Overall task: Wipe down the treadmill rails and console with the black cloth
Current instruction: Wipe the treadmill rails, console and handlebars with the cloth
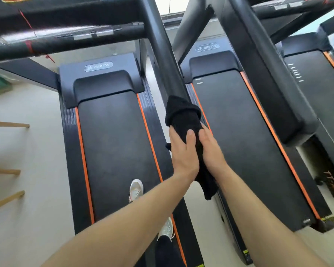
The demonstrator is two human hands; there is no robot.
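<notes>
Cloth (182, 114) was wrapped round the rail (164, 54), its loose end hung below the wrists. It was gripped by the left hand (182, 153), thumb across it, and by the right hand (210, 149) just beside. A shoe (136, 189) was seen on the belt (114, 151), left of the hands.

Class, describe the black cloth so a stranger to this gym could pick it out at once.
Find the treadmill the person stands on, then its right rail, the dark bar slanting down between two belts. At the rail's near end the black cloth is wrapped round it, gripped by left hand and right hand. Unlike the glossy bars nearby, it is matt, soft and hangs loose.
</notes>
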